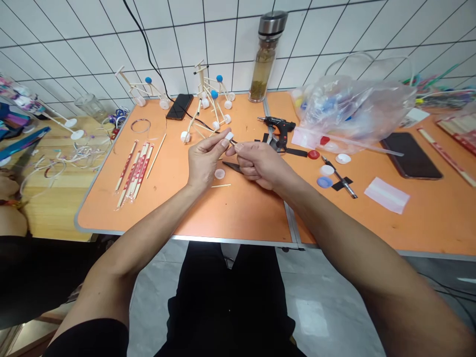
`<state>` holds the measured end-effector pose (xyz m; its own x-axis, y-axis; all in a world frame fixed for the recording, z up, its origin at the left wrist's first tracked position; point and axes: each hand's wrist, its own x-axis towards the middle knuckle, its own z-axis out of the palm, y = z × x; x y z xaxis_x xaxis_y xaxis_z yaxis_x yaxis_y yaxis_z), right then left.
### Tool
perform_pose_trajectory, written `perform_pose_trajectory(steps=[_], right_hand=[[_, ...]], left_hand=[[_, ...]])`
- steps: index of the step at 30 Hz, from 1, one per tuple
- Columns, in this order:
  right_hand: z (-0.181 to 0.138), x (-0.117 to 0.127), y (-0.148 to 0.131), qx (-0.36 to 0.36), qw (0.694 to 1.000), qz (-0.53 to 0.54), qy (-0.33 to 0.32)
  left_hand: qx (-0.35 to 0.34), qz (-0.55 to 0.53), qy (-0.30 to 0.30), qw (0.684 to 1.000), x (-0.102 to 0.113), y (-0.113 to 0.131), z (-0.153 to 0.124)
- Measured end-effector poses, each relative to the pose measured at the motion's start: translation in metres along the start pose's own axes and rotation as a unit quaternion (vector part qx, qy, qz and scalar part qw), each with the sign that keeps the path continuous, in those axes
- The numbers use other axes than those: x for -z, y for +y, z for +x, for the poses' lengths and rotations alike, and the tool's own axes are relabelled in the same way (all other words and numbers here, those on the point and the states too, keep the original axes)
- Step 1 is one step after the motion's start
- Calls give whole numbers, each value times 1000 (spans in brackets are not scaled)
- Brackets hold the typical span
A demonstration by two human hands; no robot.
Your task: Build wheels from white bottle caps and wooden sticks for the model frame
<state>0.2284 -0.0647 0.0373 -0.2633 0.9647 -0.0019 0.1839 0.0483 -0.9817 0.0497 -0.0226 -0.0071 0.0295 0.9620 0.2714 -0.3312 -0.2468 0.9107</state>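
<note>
Over the middle of the orange table [245, 213], my two hands meet. My left hand [204, 161] pinches a small white piece [229, 136] that looks like a bottle cap seen edge-on. My right hand [256, 158] is closed round a dark pointed metal tool [232, 167]; most of it is hidden in the palm, and a thin dark tip touches or nearly touches the white piece. Below the hands lie a translucent round cap [219, 174] and a short thin stick [221, 186]. Stick models [203, 99] with white wheels and blue balls stand just behind.
A black glue gun [280, 130], a craft knife [340, 177] and loose caps [325, 182] lie to the right. Farther out are a plastic bag [353, 109] and a phone [412, 156]. Wrapped chopsticks [137, 171] lie left. A glass bottle [263, 59] stands behind. Another person's arm [11, 208] shows at far left.
</note>
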Motion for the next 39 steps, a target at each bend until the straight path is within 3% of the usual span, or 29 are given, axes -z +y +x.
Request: perform_pose_trajectory(steps=[1,2,4,5,6,8,10,11,13,15,17,19,22,25,30,39], right_hand=[[-2,-5,3,37,991,-116,61],[-4,-10,5,67,962,-238,112],[-8,-19,9,89,884,-429,162],[-9,-22,10,85,858,-477,169],[-10,-22,9,79,852,-490,169],[-8,-18,6,69,897,-409,153],[-4,-9,1,33,972,-218,87],[-2,-4,-1,2,994,-105,35],[1,3,-4,-61,994,78,-56],[2,3,-5,-81,984,145,-61],[1,-2,-5,-52,995,89,6],[0,-8,-5,0,996,-41,73],[-2,-13,-7,50,964,-230,124],[-5,-13,-9,48,937,-324,120],[-11,-12,-7,61,915,-383,110],[-15,-13,-7,73,872,-470,116]], left_hand=[[9,-1,3,1000,0,-3,0],[17,-2,6,1000,1,-5,0],[26,-9,10,1000,2,-10,-1],[27,-12,11,1000,2,-11,-1],[28,-13,11,999,2,-11,-1],[26,-11,8,1000,1,-10,-2],[19,-4,2,1000,1,-6,-2],[12,-2,-2,1000,0,-5,-2],[1,2,-11,1000,0,-3,-1],[2,6,-15,1000,0,-2,1],[18,12,-15,1000,0,-3,3],[36,13,-10,999,2,-3,5],[53,1,1,999,7,-1,12],[76,-14,-1,997,16,1,20],[101,-26,-31,994,27,0,28],[125,-45,-51,990,26,2,26]])
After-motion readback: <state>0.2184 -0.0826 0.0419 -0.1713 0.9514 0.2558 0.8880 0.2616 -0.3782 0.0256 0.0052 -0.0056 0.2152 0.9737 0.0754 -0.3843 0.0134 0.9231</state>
